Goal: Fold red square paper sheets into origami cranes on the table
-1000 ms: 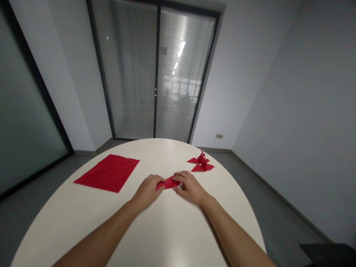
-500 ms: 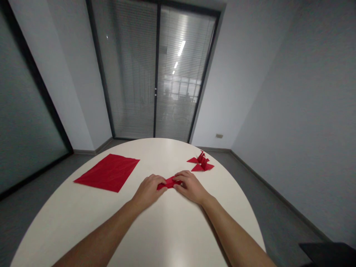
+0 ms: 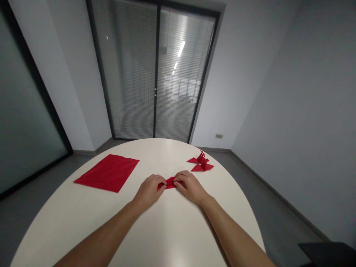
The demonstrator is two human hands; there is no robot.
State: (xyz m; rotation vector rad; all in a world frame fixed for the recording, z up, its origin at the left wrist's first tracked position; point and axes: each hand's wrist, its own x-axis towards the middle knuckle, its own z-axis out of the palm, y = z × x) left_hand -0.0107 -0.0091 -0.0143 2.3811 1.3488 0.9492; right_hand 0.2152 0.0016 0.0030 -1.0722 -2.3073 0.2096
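Note:
A small piece of folded red paper lies on the table between my hands, partly covered by the fingers. My left hand pinches its left end between thumb and fingers. On the right end, my right hand is closed the same way, thumb near the front edge. Beyond my right hand stand red origami cranes, close together with their wings spread. A creased, opened-out sheet of red paper rests flat to the left, apart from my left hand.
The round white table fills the lower middle, its curved edge falling off to grey floor on both sides. A dark flat object shows at the lower right. Behind the table is a glass partition with blinds.
Both thumbs have shifted slightly at the folded paper, and a bit more of its front shows between them. The cranes and the flat sheet have stayed put.

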